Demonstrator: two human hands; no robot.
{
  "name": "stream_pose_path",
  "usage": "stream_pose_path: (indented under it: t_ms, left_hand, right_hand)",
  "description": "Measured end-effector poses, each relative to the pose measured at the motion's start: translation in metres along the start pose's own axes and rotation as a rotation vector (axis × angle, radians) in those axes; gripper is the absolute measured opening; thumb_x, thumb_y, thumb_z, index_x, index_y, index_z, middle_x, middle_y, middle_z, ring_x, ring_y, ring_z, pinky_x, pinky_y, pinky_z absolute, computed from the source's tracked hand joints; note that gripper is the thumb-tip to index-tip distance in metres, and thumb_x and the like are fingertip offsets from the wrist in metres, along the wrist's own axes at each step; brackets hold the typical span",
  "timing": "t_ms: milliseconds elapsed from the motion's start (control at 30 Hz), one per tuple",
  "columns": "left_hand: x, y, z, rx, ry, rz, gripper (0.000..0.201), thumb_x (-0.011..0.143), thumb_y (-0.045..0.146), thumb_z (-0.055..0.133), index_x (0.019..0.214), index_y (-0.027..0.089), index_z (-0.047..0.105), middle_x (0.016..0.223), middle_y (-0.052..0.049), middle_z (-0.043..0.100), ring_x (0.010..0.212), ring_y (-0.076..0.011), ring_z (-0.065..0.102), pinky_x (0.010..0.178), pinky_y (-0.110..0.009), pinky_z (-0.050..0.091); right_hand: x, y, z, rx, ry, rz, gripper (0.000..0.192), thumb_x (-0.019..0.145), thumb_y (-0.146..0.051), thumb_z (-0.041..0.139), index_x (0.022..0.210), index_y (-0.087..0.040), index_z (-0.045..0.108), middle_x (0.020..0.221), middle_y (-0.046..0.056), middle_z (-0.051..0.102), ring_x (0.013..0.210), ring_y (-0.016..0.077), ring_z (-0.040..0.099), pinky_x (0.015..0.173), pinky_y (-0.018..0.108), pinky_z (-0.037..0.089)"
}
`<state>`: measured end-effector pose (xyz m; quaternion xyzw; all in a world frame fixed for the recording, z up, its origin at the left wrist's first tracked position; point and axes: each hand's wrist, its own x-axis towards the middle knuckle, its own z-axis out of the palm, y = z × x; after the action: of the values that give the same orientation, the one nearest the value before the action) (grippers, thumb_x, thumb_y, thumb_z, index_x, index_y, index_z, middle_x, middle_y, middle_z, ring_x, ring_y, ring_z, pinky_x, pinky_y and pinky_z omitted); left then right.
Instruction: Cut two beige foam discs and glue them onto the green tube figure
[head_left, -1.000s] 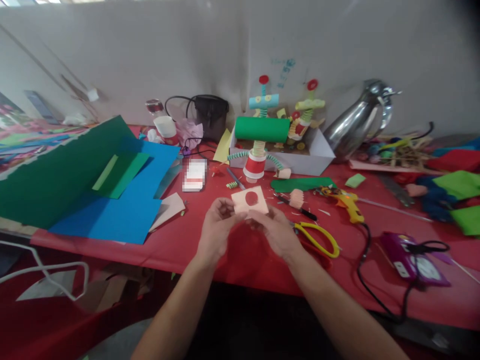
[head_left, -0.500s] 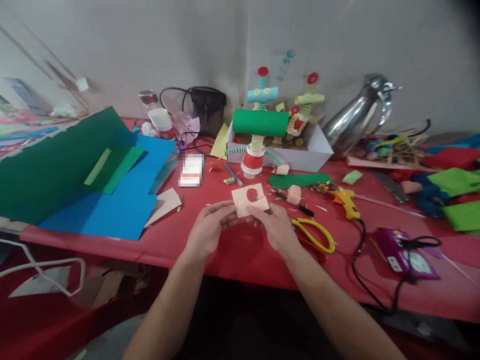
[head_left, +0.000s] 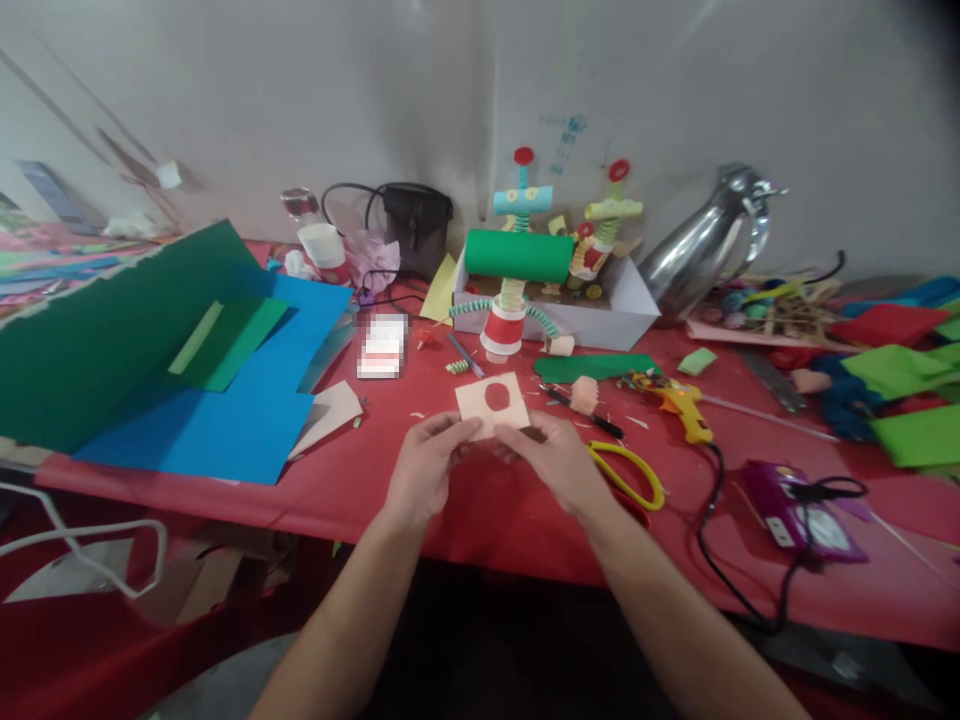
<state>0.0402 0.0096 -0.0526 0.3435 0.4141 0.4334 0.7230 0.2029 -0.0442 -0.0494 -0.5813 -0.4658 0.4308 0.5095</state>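
Observation:
Between my hands is a small cream paper piece (head_left: 471, 403) with a round hole, through which the red table cover shows. My left hand (head_left: 429, 460) pinches its lower left edge, thumb on top. At its lower right edge, my right hand (head_left: 551, 455) grips it the same way. Just beyond stands a paper-cup figure (head_left: 502, 330) with a red and white cup, a green roll and pleated arms. Right of my right hand lie yellow-handled scissors (head_left: 630, 475), a black-handled cutter (head_left: 607, 427) and a folded peach paper strip (head_left: 584, 395).
A yellow glue gun (head_left: 686, 410) with its black cord and a purple box (head_left: 802, 510) lie at right. Behind are a white box (head_left: 577, 325), a steel jug (head_left: 705, 240) and a black bag (head_left: 416, 225). Blue sheets (head_left: 217, 430) and a green board (head_left: 150, 310) cover the left.
My left hand has closed on the paper's lower left edge, and my right thumb has shifted along the bottom. The paper is turned more level, its hole now fully showing.

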Motion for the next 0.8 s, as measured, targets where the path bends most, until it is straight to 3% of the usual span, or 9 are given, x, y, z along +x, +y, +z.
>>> stream_pose_path:
  t_ms: [33,100,167,300,433,567,600,667,800]
  left_hand:
    - [0.001,0.002,-0.002,-0.021,0.011,-0.003,0.02,0.063,0.025,0.087,0.068,0.016,0.07,0.067,0.001,0.066,0.06,-0.0074,0.058,0.061,-0.02,0.044]
    - [0.002,0.005,-0.005,-0.056,0.023,-0.012,0.022,0.061,0.024,0.089,0.065,0.015,0.069,0.064,0.002,0.063,0.06,-0.0073,0.057,0.06,-0.02,0.044]
    - [0.004,0.008,-0.007,-0.067,0.027,-0.023,0.024,0.059,0.024,0.089,0.063,0.014,0.068,0.062,0.002,0.061,0.061,-0.0081,0.058,0.059,-0.02,0.044]
    - [0.003,0.01,-0.005,-0.102,0.113,-0.031,0.025,0.057,0.024,0.09,0.066,0.014,0.069,0.067,0.0,0.065,0.064,-0.0086,0.059,0.059,-0.019,0.044]
    - [-0.001,0.016,-0.002,-0.175,0.148,0.006,0.024,0.057,0.023,0.09,0.069,0.014,0.071,0.08,-0.003,0.07,0.076,-0.0114,0.063,0.07,-0.023,0.05]
    - [0.0,0.028,-0.005,-0.283,0.221,0.066,0.021,0.058,0.021,0.087,0.064,0.014,0.069,0.073,-0.001,0.066,0.071,-0.0108,0.061,0.07,-0.026,0.051]
    - [0.0,0.031,-0.006,-0.299,0.251,0.074,0.02,0.058,0.02,0.087,0.064,0.014,0.068,0.072,0.0,0.066,0.07,-0.0106,0.06,0.069,-0.026,0.052]
    - [-0.001,0.036,-0.007,-0.316,0.277,0.083,0.02,0.059,0.02,0.087,0.065,0.015,0.069,0.073,0.0,0.066,0.069,-0.0104,0.061,0.068,-0.026,0.052]
    - [-0.009,0.04,-0.003,-0.359,0.237,0.085,0.022,0.058,0.02,0.088,0.066,0.014,0.069,0.074,-0.001,0.068,0.072,-0.0119,0.064,0.073,-0.028,0.055]
  right_hand:
    - [-0.006,0.0,-0.015,-0.179,-0.032,-0.032,0.035,0.082,-0.049,0.067,0.1,-0.019,0.071,0.087,0.007,0.075,0.08,0.0238,0.069,0.075,0.038,0.055]
    - [-0.022,0.005,-0.051,-0.594,0.042,-0.073,0.046,0.08,-0.045,0.071,0.119,-0.021,0.065,0.11,0.012,0.073,0.103,0.0313,0.067,0.09,0.047,0.053]
    - [-0.038,0.018,-0.084,-0.928,0.08,-0.094,0.055,0.077,-0.04,0.073,0.126,-0.019,0.062,0.125,0.017,0.066,0.118,0.0394,0.059,0.099,0.056,0.047]
    - [-0.054,0.041,-0.116,-0.982,-0.082,-0.071,0.051,0.084,-0.027,0.058,0.134,-0.018,0.058,0.128,0.018,0.065,0.12,0.0357,0.061,0.102,0.054,0.047]
    - [-0.06,0.034,-0.1,-0.601,-0.108,0.08,0.056,0.081,-0.035,0.062,0.134,-0.02,0.056,0.125,0.015,0.066,0.115,0.0314,0.064,0.099,0.049,0.05]
    - [-0.083,0.023,-0.068,-0.054,-0.108,0.293,0.082,0.069,-0.046,0.08,0.142,-0.024,0.049,0.123,0.011,0.066,0.114,0.0278,0.063,0.095,0.04,0.053]
    - [-0.09,0.023,-0.061,0.02,-0.094,0.301,0.087,0.064,-0.047,0.084,0.141,-0.027,0.05,0.122,0.01,0.065,0.112,0.0277,0.063,0.091,0.038,0.054]
    - [-0.1,0.026,-0.045,0.159,-0.093,0.316,0.08,0.071,-0.055,0.079,0.141,-0.033,0.049,0.121,0.009,0.063,0.104,0.0256,0.063,0.082,0.037,0.056]
    - [-0.101,0.026,-0.015,0.241,-0.221,0.247,0.081,0.062,-0.057,0.084,0.134,-0.035,0.054,0.102,0.007,0.061,0.079,0.021,0.059,0.062,0.032,0.053]
